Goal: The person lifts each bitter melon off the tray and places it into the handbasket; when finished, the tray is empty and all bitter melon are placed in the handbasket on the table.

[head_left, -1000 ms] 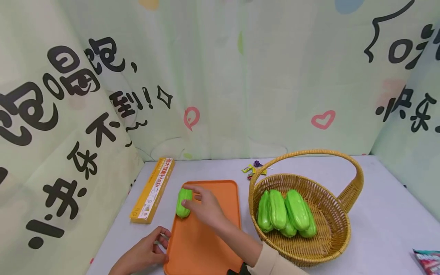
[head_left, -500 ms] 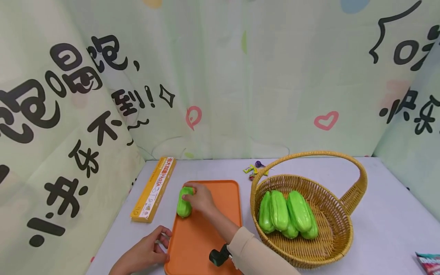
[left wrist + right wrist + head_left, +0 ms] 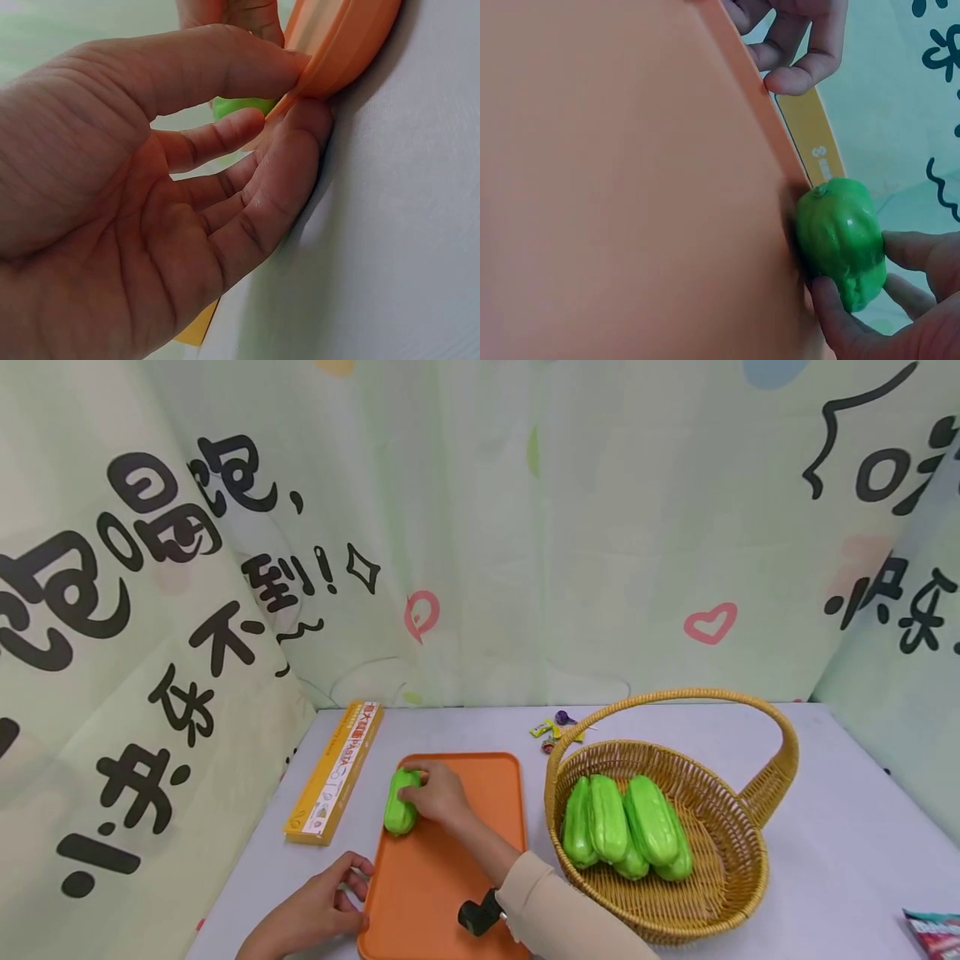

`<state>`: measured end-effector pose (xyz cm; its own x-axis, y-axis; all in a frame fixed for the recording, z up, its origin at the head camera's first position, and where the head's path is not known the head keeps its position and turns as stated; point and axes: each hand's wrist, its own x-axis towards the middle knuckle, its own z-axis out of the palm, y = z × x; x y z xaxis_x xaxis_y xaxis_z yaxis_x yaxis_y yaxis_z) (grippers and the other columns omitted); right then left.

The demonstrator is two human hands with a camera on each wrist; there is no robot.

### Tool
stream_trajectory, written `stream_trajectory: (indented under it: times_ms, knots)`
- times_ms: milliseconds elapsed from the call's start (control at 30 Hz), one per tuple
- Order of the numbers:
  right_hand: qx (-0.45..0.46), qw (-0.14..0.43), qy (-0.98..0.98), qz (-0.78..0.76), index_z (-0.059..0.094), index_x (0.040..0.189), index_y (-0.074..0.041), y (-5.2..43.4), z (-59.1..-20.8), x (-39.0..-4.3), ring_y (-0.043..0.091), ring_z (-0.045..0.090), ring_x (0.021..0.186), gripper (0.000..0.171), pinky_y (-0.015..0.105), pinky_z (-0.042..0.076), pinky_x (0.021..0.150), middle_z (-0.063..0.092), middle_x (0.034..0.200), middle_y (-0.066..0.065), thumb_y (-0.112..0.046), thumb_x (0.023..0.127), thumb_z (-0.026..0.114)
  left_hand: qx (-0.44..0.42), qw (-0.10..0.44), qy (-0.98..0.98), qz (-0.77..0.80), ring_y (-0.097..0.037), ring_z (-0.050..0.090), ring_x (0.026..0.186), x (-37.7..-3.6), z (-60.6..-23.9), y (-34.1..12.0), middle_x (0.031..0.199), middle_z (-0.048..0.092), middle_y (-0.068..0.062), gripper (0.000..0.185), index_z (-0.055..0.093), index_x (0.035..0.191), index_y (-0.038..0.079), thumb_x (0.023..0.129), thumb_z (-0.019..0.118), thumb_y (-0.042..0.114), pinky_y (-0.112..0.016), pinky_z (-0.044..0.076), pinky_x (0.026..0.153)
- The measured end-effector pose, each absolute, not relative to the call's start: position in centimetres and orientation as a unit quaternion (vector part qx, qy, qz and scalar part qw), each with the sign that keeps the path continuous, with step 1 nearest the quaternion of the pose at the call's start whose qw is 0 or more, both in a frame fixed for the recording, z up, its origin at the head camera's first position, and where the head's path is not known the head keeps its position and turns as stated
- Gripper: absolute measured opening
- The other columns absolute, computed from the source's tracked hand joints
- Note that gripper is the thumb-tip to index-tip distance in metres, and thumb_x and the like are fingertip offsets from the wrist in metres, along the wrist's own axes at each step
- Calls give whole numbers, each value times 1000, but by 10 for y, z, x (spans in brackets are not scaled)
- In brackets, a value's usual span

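Observation:
A green pepper [image 3: 401,802] lies at the far left corner of the orange tray [image 3: 442,893]. My right hand [image 3: 438,793] grips it, thumb on one side and fingers on the other; in the right wrist view the pepper [image 3: 841,232] shows its lobed end between thumb and fingertips [image 3: 907,247]. At the tray's left edge, my left hand [image 3: 322,902] pinches the rim. The left wrist view shows that hand [image 3: 172,172] with its thumb on top of the tray rim [image 3: 330,67] and fingers against the outer side.
A wicker basket [image 3: 720,877] with a tall handle stands right of the tray, several green peppers [image 3: 652,822] inside. A yellow pasta box [image 3: 333,777] lies to the left. Small candies [image 3: 555,731] sit at the back, and a packet [image 3: 933,931] lies at the right edge.
My right hand, looser around the pepper a second ago, has closed its thumb and fingers on it. The right forearm has shifted left. The left hand stays at the tray rim.

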<state>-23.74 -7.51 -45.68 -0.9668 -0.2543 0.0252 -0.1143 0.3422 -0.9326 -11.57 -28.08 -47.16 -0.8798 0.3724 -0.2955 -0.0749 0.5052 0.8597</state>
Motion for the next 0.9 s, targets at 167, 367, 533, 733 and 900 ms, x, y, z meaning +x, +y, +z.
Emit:
stream_trajectory:
  times_ms: [167, 367, 533, 733, 900]
  knots:
    - [-121, 63, 803, -580, 68, 123, -8, -75, -447, -229, 19, 64, 90, 40, 28, 52, 62, 66, 109, 16, -13, 84, 76, 84, 232, 836, 491, -25, 59, 77, -115, -472, -281, 93, 55, -7, 51, 48, 121, 3, 80, 79, 7, -29, 48, 66]
    - [-144, 91, 761, -626, 68, 123, -18, -69, -414, -204, 19, 65, 98, 38, 33, 56, 67, 64, 117, 10, -19, 87, 76, 82, 237, 837, 486, -25, 59, 78, -116, -471, -280, 94, 56, -7, 51, 48, 122, 2, 82, 78, 10, -29, 48, 68]
    - [-178, 138, 702, -675, 66, 125, -24, -45, -380, -176, 17, 66, 100, 37, 38, 57, 73, 63, 120, 5, -21, 88, 75, 99, 234, 838, 483, -25, 59, 78, -117, -469, -281, 95, 56, -7, 51, 47, 123, 1, 82, 77, 8, -29, 48, 67]
    - [-212, 169, 663, -698, 64, 130, -24, -6, -354, -148, 22, 64, 107, 42, 38, 56, 76, 61, 126, 6, -20, 89, 74, 113, 218, 841, 481, -24, 59, 77, -115, -468, -282, 93, 55, -7, 51, 48, 121, 2, 81, 78, 9, -27, 48, 67]
    - [-220, 161, 686, -675, 63, 131, -27, 34, -346, -128, 24, 60, 114, 43, 39, 55, 81, 59, 129, 5, -23, 90, 73, 106, 222, 839, 485, -24, 59, 77, -115, -471, -282, 94, 55, -7, 50, 48, 121, 3, 81, 78, 10, -27, 47, 67]
